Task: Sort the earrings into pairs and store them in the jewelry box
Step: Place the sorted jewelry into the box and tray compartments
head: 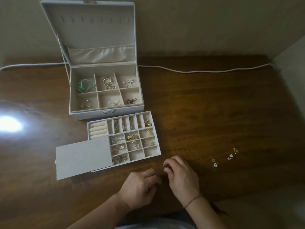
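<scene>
Head view looks down on a wooden table (206, 113) where the jewelry box (105, 90) stands with its lid up, and the removable tray (132, 139) lies just in front of it, most of its small compartments already holding earrings. The right hand (181, 176) has its fingertips drawn together in a pinch around a small gold earring (162, 165), whose thin hook shows just left of the fingertips, near the tray's front edge. The left hand (138, 187) lies beside it with fingers curled inward; whether it holds the matching piece I cannot tell, since the fingertips are turned under. Three more pairs of loose earrings (224, 157) lie well apart to the right on the bare wood. The step in hand seems to be carrying the pinched pair to the tray. To do it well, the pinch should stay light but firm on the body of the earring rather than on the hook, which could bend or slip. The two empty cells (143, 153) in the tray's front row are the nearest, so a short lift up and over the tray wall, then a low release straight into one cell, would keep the piece from bouncing into a neighbouring compartment. Both pieces should land in the same cell.
</scene>
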A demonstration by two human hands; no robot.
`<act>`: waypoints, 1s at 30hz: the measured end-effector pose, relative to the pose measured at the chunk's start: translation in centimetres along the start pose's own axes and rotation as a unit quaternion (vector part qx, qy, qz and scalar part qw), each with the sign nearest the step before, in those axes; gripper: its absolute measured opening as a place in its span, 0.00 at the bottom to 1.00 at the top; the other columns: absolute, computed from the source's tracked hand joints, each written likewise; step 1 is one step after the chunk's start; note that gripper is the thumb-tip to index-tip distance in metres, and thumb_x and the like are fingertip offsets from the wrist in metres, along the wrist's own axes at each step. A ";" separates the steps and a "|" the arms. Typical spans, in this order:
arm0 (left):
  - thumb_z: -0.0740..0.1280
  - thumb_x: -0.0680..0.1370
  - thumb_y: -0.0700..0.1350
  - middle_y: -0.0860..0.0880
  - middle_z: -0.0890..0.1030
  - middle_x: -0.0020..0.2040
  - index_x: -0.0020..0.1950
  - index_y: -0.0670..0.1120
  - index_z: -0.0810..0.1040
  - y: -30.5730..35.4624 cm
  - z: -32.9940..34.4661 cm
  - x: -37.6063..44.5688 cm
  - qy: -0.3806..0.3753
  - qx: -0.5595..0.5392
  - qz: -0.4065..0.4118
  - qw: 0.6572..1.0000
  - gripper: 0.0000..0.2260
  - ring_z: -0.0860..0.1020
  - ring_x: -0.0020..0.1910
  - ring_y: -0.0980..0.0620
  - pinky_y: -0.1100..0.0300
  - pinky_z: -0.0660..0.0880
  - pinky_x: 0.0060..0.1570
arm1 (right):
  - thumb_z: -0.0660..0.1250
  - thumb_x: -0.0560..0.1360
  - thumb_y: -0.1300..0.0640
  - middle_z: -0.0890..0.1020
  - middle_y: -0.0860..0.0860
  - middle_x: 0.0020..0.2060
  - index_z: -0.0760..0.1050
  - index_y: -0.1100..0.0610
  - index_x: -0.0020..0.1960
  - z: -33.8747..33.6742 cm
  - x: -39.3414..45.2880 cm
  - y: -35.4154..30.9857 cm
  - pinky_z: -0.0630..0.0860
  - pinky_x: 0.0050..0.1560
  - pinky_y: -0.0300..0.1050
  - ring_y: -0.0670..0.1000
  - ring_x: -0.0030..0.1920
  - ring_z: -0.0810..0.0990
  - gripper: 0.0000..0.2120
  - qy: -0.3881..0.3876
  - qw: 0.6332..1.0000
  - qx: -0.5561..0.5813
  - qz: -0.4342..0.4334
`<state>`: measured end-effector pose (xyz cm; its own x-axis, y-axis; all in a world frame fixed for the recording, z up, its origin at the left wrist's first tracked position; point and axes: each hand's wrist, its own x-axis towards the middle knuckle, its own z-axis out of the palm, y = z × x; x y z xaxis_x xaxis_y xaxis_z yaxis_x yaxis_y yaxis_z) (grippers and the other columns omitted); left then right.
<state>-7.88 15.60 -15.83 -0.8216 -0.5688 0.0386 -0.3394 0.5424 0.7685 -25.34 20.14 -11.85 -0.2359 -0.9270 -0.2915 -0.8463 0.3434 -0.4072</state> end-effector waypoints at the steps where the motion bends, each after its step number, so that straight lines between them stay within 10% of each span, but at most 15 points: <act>1: 0.67 0.71 0.41 0.55 0.79 0.45 0.48 0.52 0.80 0.0 0.0 0.0 0.002 -0.002 -0.005 1.000 0.09 0.78 0.34 0.55 0.60 0.76 0.31 | 0.62 0.79 0.53 0.73 0.38 0.53 0.75 0.45 0.54 -0.1 0.0 0.1 0.73 0.45 0.34 0.41 0.51 0.74 0.07 -0.007 1.000 0.003 -0.001; 17: 0.66 0.70 0.40 0.56 0.77 0.44 0.46 0.51 0.80 0.3 -0.1 0.2 0.023 -0.003 -0.025 0.999 0.08 0.76 0.32 0.56 0.63 0.73 0.28 | 0.71 0.73 0.60 0.77 0.37 0.40 0.77 0.45 0.45 0.1 -0.5 1.2 0.66 0.36 0.26 0.38 0.41 0.73 0.09 0.041 0.999 0.014 -0.026; 30: 0.65 0.74 0.41 0.58 0.77 0.49 0.53 0.52 0.78 1.9 0.3 0.8 0.094 -0.105 -0.095 0.985 0.10 0.78 0.39 0.56 0.59 0.77 0.37 | 0.69 0.74 0.64 0.84 0.48 0.37 0.81 0.51 0.44 -3.1 -0.1 2.2 0.79 0.38 0.37 0.42 0.39 0.82 0.08 0.033 0.922 0.348 0.168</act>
<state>-9.35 16.34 -14.55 -0.6470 -0.7623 -0.0162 -0.3599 0.2865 0.8879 -28.65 20.48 -10.04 -0.4771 -0.7494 -0.4591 -0.2143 0.6058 -0.7662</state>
